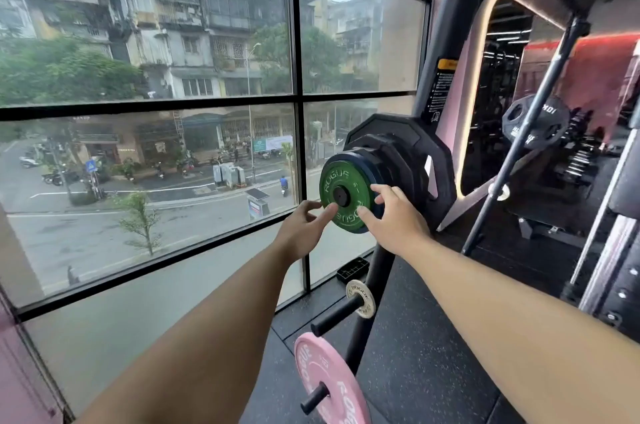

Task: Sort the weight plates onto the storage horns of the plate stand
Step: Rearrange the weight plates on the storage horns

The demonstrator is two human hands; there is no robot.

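Note:
A small green plate sits outermost on the upper horn of the plate stand, in front of a blue plate and larger black plates. My left hand touches the green plate's lower left edge with loosely spread fingers. On the plate's right face and rim my right hand rests with straight fingers. Lower down, a small white plate hangs on a middle horn and a pink plate on the bottom horn.
A large window with a black frame stands just behind the stand. To the right are a rack upright, a slanted bar and another black plate. Black rubber flooring lies below.

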